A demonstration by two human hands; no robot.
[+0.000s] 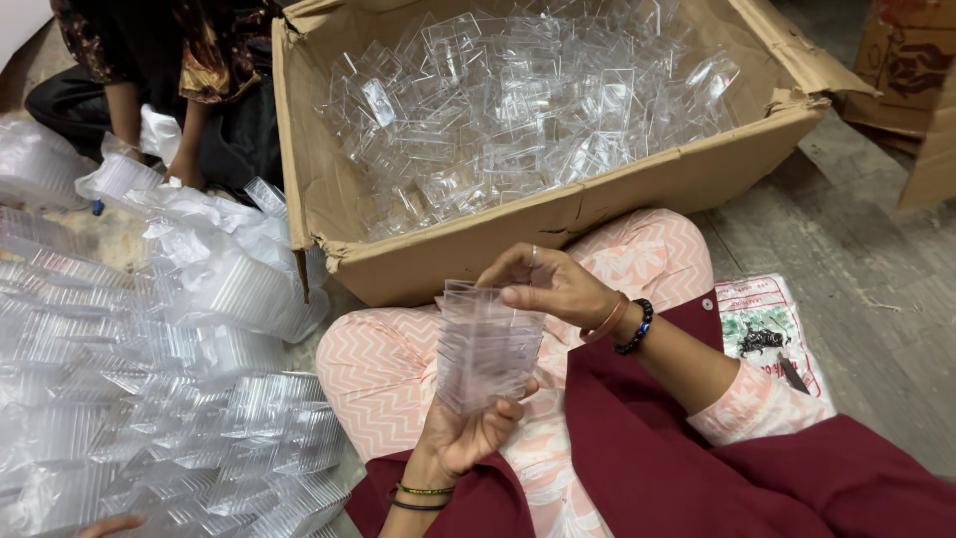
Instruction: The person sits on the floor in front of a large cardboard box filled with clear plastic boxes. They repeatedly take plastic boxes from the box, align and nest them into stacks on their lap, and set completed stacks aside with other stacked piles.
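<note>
Left hand (466, 430) cups a stack (485, 346) of clear plastic cases from below, grip closed around its base; right hand (546, 284) pinches the stack's top edge, grip narrow. Stack sits over the lap, just in front of the box (558, 214) full of loose clear cases. Bagged stacks (169, 399) pile on the floor to the left; another person (169, 60) sits beyond them.
</note>
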